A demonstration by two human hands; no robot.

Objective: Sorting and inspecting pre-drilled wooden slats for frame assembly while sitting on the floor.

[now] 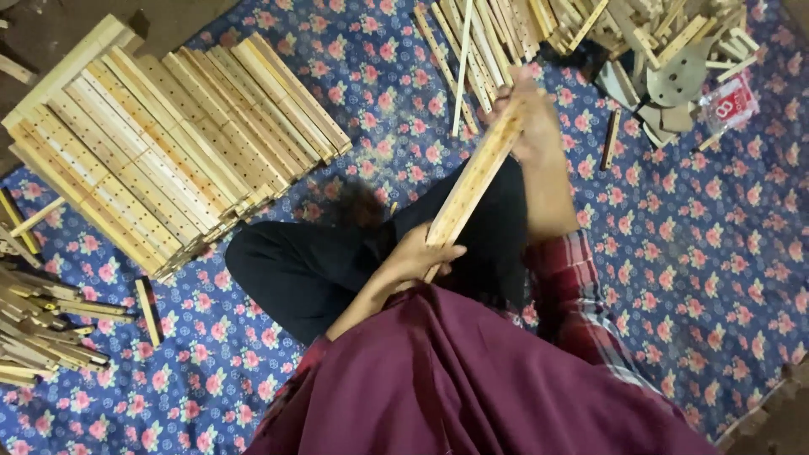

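Seen from above, a person sits cross-legged on a blue cloth (716,253) printed with pink flowers, which covers most of the floor. At the upper left lies a large stack of drilled wooden slats (160,143), laid side by side in slanting rows, their faces dotted with lines of small holes. Along the top edge, right of centre, is a looser heap of thin wooden strips (497,34), and at the left edge a smaller pile of short sticks (38,324). Near the upper right corner, among wood offcuts, lies a pale round wooden disc (681,77) with small holes, and just to its right a small red and white packet (729,105), roughly square and lying flat on the cloth. Over the dark trousers, a long wooden slat (472,181) with a row of holes slants from lower left to upper right between both hands. The left hand (417,257) wraps its fingers around the slat's lower end, close to the lap. The right hand (527,114) closes around the upper end, arm stretched forward, the red plaid sleeve (573,286) pushed up behind it. A single short stick (610,139) lies on the cloth just right of that hand
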